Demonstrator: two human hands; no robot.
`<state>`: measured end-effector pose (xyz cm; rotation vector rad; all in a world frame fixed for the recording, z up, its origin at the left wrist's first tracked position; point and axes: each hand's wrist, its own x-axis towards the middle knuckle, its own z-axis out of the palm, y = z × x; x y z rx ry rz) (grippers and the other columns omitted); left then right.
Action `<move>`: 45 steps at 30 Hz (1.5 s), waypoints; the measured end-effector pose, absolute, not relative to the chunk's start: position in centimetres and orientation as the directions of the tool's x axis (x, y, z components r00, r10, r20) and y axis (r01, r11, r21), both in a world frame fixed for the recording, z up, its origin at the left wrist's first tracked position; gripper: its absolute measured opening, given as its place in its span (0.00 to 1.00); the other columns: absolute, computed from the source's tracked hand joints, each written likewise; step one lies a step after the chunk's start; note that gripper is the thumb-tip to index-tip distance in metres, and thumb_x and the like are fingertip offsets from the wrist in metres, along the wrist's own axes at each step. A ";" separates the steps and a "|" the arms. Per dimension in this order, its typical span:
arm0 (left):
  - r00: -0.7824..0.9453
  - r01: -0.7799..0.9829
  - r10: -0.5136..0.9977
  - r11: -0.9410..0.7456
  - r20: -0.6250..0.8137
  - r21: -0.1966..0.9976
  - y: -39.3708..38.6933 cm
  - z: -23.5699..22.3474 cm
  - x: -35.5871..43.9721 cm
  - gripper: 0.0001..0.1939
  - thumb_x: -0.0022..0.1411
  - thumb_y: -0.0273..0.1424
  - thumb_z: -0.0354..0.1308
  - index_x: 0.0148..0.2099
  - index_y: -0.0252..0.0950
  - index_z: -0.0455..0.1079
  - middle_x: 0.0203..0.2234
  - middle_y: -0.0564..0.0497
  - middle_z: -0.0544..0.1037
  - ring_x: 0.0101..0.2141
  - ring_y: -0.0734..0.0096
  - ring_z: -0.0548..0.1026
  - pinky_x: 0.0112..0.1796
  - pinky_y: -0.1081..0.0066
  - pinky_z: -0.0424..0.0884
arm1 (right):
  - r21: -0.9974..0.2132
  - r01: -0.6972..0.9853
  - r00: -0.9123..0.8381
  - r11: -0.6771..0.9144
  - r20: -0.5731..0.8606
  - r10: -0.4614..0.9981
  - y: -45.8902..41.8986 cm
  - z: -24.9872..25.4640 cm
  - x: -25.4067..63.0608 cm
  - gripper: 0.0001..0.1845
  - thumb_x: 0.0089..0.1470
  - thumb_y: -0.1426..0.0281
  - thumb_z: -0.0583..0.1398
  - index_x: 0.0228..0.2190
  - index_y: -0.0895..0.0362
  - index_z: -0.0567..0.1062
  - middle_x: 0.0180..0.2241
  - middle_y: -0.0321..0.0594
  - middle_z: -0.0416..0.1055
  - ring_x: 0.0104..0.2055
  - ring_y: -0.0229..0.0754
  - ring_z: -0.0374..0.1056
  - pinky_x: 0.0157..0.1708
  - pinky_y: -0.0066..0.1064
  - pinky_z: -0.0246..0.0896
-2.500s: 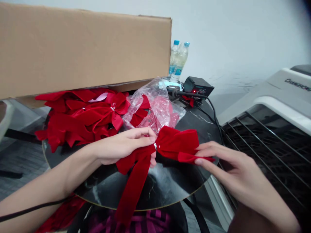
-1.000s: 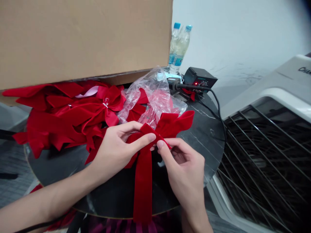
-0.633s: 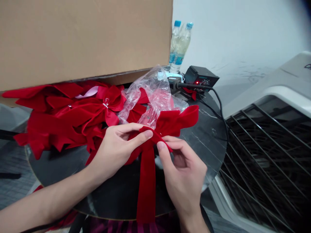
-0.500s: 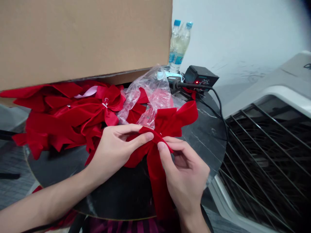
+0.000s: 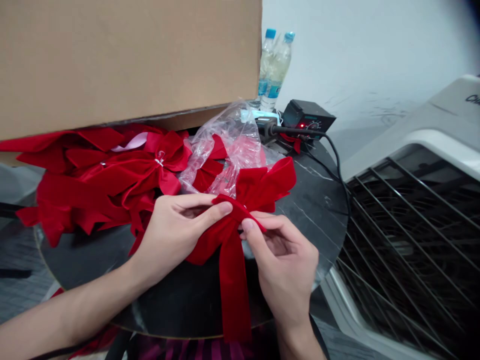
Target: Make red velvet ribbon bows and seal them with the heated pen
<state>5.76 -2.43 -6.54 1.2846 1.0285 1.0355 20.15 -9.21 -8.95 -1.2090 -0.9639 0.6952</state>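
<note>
A red velvet bow (image 5: 258, 186) is held between my two hands above the round black table (image 5: 180, 305). My left hand (image 5: 180, 225) pinches a folded strip at the bow's middle between thumb and fingers. Just to the right, my right hand (image 5: 281, 255) pinches the lower end of that same short strip, which slants across the knot. One long ribbon tail (image 5: 234, 290) hangs down past the table's front edge. Loops of the bow stick out to the upper right. The tie at the centre is mostly covered by the strip and my fingers.
A heap of red bows (image 5: 97, 185) lies at the left, beside a clear plastic bag (image 5: 240, 145) with red pieces. Behind stand a cardboard box (image 5: 131, 60), two bottles (image 5: 279, 70) and a black control box (image 5: 309, 117) with a cable. A caged heater or fan (image 5: 405, 240) is at the right.
My right hand has moved from the bow's right loop in to its centre, and a strip now crosses the knot. Over the last half second the hanging tail has swung slightly left.
</note>
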 end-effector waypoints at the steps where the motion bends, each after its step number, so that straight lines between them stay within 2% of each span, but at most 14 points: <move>1: 0.231 -0.023 0.973 0.015 -0.009 1.000 -2.4 -6.6 5.8 0.07 0.55 0.25 0.72 0.35 0.45 0.85 0.29 0.60 0.86 0.28 0.78 0.80 0.30 0.85 0.74 | -0.970 0.034 0.452 0.240 0.229 0.862 -9.2 -8.9 20.1 0.04 0.57 0.73 0.68 0.31 0.54 0.78 0.35 0.34 0.81 0.34 0.34 0.78 0.38 0.24 0.77; 7: 0.216 -0.086 0.976 0.022 -0.003 0.996 -2.3 -6.9 5.9 0.07 0.54 0.27 0.74 0.36 0.42 0.84 0.30 0.59 0.85 0.31 0.78 0.80 0.33 0.85 0.75 | -0.970 -0.004 0.467 0.243 0.213 0.858 -9.1 -8.4 19.9 0.04 0.56 0.73 0.68 0.30 0.54 0.79 0.34 0.33 0.81 0.33 0.33 0.78 0.37 0.21 0.76; 12: 0.241 -0.108 0.971 0.031 -0.004 0.994 -2.4 -6.8 5.9 0.03 0.57 0.30 0.72 0.35 0.42 0.84 0.29 0.59 0.85 0.29 0.80 0.80 0.31 0.86 0.74 | -0.970 -0.034 0.477 0.242 0.197 0.856 -9.0 -8.2 19.7 0.05 0.56 0.73 0.68 0.29 0.54 0.78 0.32 0.32 0.81 0.30 0.31 0.77 0.34 0.19 0.75; 20: 0.253 -0.137 0.967 0.057 -0.020 0.989 -2.4 -6.6 5.6 0.10 0.53 0.22 0.74 0.37 0.41 0.82 0.30 0.58 0.85 0.32 0.76 0.82 0.35 0.84 0.76 | -0.971 -0.044 0.467 0.234 0.187 0.864 -9.1 -8.3 19.6 0.07 0.58 0.73 0.67 0.28 0.55 0.77 0.30 0.33 0.80 0.31 0.32 0.76 0.35 0.21 0.74; 24: 0.282 -0.133 0.959 0.045 -0.006 0.990 -2.3 -6.4 5.7 0.08 0.55 0.24 0.72 0.37 0.40 0.81 0.31 0.58 0.84 0.33 0.78 0.81 0.35 0.86 0.75 | -0.974 -0.016 0.479 0.224 0.189 0.857 -9.2 -8.5 19.6 0.07 0.58 0.72 0.67 0.28 0.55 0.76 0.31 0.33 0.80 0.31 0.33 0.76 0.34 0.23 0.73; 29: 0.248 -0.054 0.964 -0.089 0.100 0.995 -2.2 -6.2 5.8 0.06 0.56 0.27 0.72 0.37 0.40 0.81 0.32 0.57 0.84 0.35 0.77 0.80 0.40 0.84 0.75 | -0.973 0.079 0.500 0.218 0.228 0.836 -9.3 -8.7 19.6 0.07 0.58 0.70 0.67 0.28 0.55 0.75 0.35 0.36 0.80 0.34 0.36 0.76 0.35 0.28 0.73; 33: 0.198 0.047 0.967 -0.172 0.159 0.984 -2.5 -5.9 5.7 0.05 0.58 0.30 0.71 0.37 0.39 0.80 0.32 0.56 0.83 0.34 0.75 0.81 0.40 0.80 0.77 | -0.977 0.054 0.467 0.205 0.206 0.860 -9.3 -8.6 19.5 0.08 0.59 0.70 0.66 0.28 0.55 0.75 0.34 0.36 0.80 0.30 0.35 0.75 0.33 0.29 0.73; 39: 0.171 0.170 0.957 -0.262 0.234 0.950 -3.2 -5.9 5.7 0.05 0.60 0.31 0.69 0.39 0.39 0.78 0.33 0.55 0.83 0.35 0.72 0.81 0.41 0.78 0.77 | -0.975 0.046 0.450 0.216 0.213 0.867 -9.4 -8.6 19.4 0.08 0.60 0.70 0.65 0.29 0.55 0.73 0.33 0.36 0.80 0.30 0.36 0.75 0.34 0.30 0.73; 45: 0.231 0.170 0.943 -0.280 0.238 0.945 -3.1 -5.7 5.7 0.04 0.63 0.30 0.67 0.41 0.41 0.76 0.34 0.58 0.81 0.37 0.77 0.79 0.42 0.82 0.74 | -0.971 0.073 0.448 0.227 0.235 0.863 -9.4 -9.0 19.3 0.07 0.61 0.71 0.65 0.30 0.54 0.73 0.34 0.34 0.80 0.31 0.35 0.75 0.35 0.28 0.73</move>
